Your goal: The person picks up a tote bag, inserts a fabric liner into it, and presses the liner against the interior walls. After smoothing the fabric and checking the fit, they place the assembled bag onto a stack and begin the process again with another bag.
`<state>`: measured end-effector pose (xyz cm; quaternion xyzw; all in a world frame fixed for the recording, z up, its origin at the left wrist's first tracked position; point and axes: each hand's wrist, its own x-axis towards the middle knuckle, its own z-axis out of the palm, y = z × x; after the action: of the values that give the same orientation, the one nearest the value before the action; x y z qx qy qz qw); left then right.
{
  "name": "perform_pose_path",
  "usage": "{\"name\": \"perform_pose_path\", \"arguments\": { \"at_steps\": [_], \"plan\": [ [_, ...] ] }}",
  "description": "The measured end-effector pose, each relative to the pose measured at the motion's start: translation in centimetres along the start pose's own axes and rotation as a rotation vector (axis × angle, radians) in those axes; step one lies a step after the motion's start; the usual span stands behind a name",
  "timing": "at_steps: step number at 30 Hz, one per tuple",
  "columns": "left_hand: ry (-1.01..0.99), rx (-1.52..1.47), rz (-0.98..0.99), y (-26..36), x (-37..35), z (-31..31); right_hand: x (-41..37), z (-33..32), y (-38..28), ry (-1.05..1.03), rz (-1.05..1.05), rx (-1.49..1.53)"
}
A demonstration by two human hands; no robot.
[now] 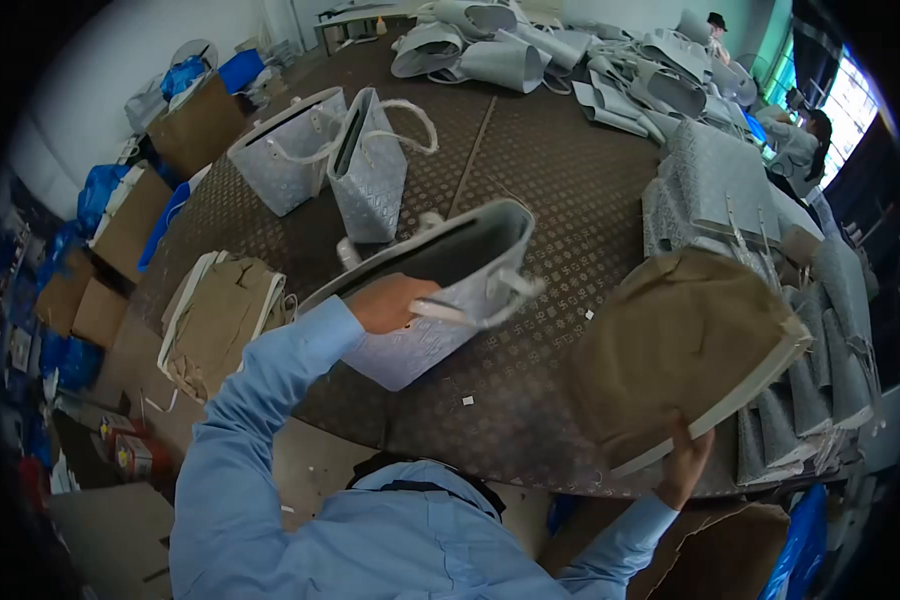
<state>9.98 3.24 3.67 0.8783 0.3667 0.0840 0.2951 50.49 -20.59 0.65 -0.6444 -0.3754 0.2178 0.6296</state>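
My left hand (395,303) is closed on the near side of an open grey embossed handbag (425,335), by its handle. The bag stands tilted on the brown patterned table (530,390). At the right, my right hand (685,462) grips the lower pale edge of a brown fabric lining (685,345), held over the table beside the stacked grey bags. Another brown lining with white edging (225,320) lies at the table's left edge. Two upright grey handbags (290,150) stand beyond the bag at my left hand.
Stacked grey bag pieces (720,190) line the right side. A heap of grey pieces (500,60) covers the far edge. Cardboard boxes (195,125) and blue plastic stand at the left. A co-worker (800,140) is at the far right.
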Motion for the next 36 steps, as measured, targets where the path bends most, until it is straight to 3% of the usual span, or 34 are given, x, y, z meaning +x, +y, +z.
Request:
{"name": "perform_pose_path", "arguments": {
  "at_steps": [3,9,11,12,14,16,17,19,22,24,26,28,29,31,32,34,36],
  "plan": [
    [-0.105,0.286,0.270,-1.3,0.4,-1.8,0.0,-0.6,-6.9,0.151,-0.292,-0.060],
    [-0.211,0.490,0.378,-2.8,1.9,-0.7,1.9,0.6,-15.8,0.249,-0.478,-0.050],
    [-0.243,0.474,0.395,-2.6,2.3,-0.5,2.1,3.8,-18.0,0.057,-0.655,-0.144],
    [-0.238,0.482,0.437,-3.0,2.6,-0.2,1.7,5.7,-18.6,0.056,-0.671,-0.151],
    [-0.216,0.488,0.479,-2.8,3.0,-0.6,1.5,9.9,-19.2,-0.199,-0.447,0.076],
    [-0.201,0.561,0.516,-2.5,2.3,-0.8,1.5,13.3,-20.4,-0.611,-0.408,0.120],
    [-0.191,0.550,0.510,-3.4,2.0,-0.1,1.6,14.4,-20.9,-0.713,-0.262,0.032],
    [0.096,0.337,0.648,-5.6,1.5,1.8,1.2,16.7,-21.4,-0.844,-0.008,-0.158],
    [0.198,0.268,0.621,-7.9,0.3,3.3,2.3,18.8,-17.2,-1.266,-0.025,-0.387],
    [0.296,0.214,0.614,-8.8,-0.1,3.7,1.8,21.9,-17.3,-1.291,0.117,-0.542],
    [0.364,0.162,0.611,-9.6,-1.2,4.2,3.3,24.2,-13.7,-1.275,0.248,-0.456],
    [0.440,0.114,0.617,-10.1,-1.7,4.3,4.0,26.8,-11.6,-1.104,0.487,-0.327],
    [0.480,0.088,0.621,-10.1,-1.9,4.4,3.7,27.8,-12.1,-1.105,0.489,-0.321],
    [0.526,0.064,0.611,-10.0,-2.6,4.7,3.2,29.4,-13.0,-1.195,0.151,-0.910],
    [0.434,0.158,0.560,-9.6,-3.2,4.8,5.0,28.6,-9.4,-1.138,0.008,-0.802],
    [0.327,0.261,0.498,-7.8,-5.6,4.0,9.3,28.7,-3.3,-1.111,0.157,-0.616],
    [-0.179,0.293,0.283,-5.0,-7.7,1.5,7.4,28.7,-6.9,-1.079,0.189,-0.512]
  ]
}}
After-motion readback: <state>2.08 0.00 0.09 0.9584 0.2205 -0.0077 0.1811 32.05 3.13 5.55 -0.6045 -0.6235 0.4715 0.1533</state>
